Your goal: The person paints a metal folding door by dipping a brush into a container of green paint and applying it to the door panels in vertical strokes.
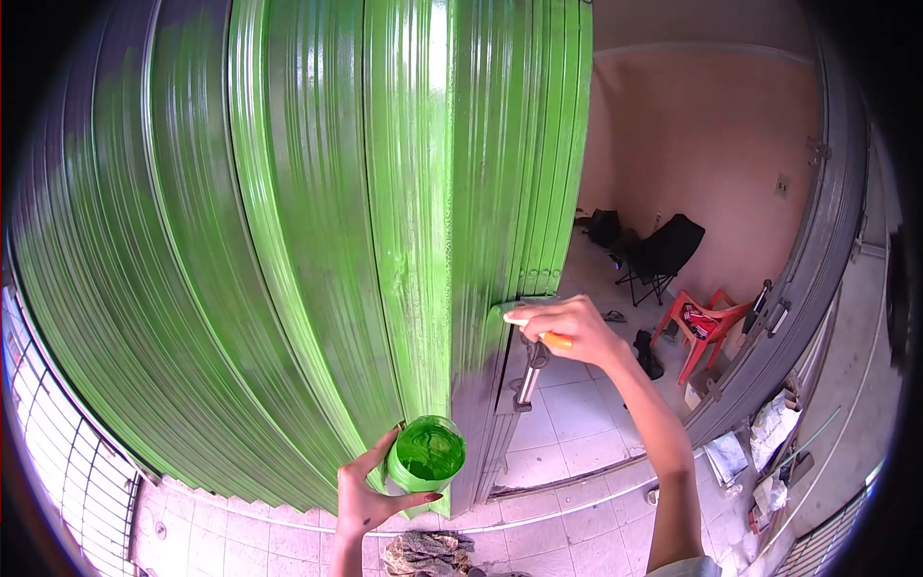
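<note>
Bright green paint covers much of a ribbed metal door (pixel 413 240), with grey showing through in patches and at its lower right edge. My left hand (pixel 363 490) is wrapped round a container of green paint (pixel 430 454) below, close to the door. My right hand (pixel 567 327) grips a paintbrush (pixel 556 340) with an orange handle. The green bristles rest at the door's right part, just above the grey unpainted strip. A metal latch (pixel 529 375) sits directly under my right hand.
Through the doorway stand a black folding chair (pixel 670 248) and a red plastic chair (pixel 704 327). A grey door frame (pixel 769 337) runs along the right. Crumpled cloth (pixel 428 553) lies on the tiles at the bottom; papers (pixel 774 428) lie at lower right.
</note>
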Demonstrator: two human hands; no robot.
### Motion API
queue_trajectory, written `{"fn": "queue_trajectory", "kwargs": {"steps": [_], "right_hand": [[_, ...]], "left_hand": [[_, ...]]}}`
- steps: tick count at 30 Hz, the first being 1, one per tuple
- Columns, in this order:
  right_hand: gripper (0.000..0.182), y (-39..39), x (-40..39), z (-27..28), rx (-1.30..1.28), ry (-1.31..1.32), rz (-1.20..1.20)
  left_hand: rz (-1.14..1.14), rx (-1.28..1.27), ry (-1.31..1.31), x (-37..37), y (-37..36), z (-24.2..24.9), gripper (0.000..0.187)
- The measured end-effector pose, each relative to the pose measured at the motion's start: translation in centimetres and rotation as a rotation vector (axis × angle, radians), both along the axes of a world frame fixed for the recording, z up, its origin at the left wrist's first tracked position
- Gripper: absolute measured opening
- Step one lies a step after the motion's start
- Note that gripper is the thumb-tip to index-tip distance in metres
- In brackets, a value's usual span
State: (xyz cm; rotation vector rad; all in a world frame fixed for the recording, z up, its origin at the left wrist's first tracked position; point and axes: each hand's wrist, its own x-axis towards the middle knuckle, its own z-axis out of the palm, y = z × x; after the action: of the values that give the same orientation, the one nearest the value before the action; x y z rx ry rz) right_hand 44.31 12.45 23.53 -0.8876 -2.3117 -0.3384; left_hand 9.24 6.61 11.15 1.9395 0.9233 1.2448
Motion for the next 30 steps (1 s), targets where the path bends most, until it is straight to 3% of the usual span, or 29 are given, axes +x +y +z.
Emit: {"fn": "queue_trajectory", "kwargs": {"steps": [3, 7, 11, 12, 14, 18, 25, 30], "right_hand": [[0.016, -0.1, 0.3, 1.2, 0.073, 0.028, -0.007], [0.015, 0.0, 0.0, 3.2, 0.395, 0.297, 0.137], [0.013, -2.6, -0.5, 1.1, -0.044, 0.278, 0.242], [0.013, -3.1, -0.8, -1.1, -0.224, 0.268, 0.283], [0.014, -2.4, -0.7, -7.5, -0.487, 0.172, 0.149], [0.016, 0.2, -0.2, -11.7, -0.227, 0.197, 0.09], [0.016, 0.5, -0.5, -2.9, 0.039, 0.062, 0.091], [0.02, -1.3, -1.2, -1.2, 0.309, 0.311, 0.125]], "left_hand": [[0.0, -0.006, -0.01, 0.2, 0.1, 0.0, 0.095], [-0.002, -0.014, -0.011, 0.2, 0.1, 0.0, 0.095], [0.017, -0.01, -0.005, -0.2, 0.0, -0.4, 0.096], [0.019, -0.007, -0.012, -0.3, 0.0, -0.5, 0.096], [0.03, -0.014, -0.015, -0.7, -0.2, -0.5, 0.096], [0.059, -0.003, 0.025, -1.4, -0.7, 0.0, 0.097], [0.051, -0.024, 0.001, -1.3, -0.9, 0.0, 0.096], [0.044, -0.028, -0.015, -1.8, -1.1, -0.5, 0.094]]}}
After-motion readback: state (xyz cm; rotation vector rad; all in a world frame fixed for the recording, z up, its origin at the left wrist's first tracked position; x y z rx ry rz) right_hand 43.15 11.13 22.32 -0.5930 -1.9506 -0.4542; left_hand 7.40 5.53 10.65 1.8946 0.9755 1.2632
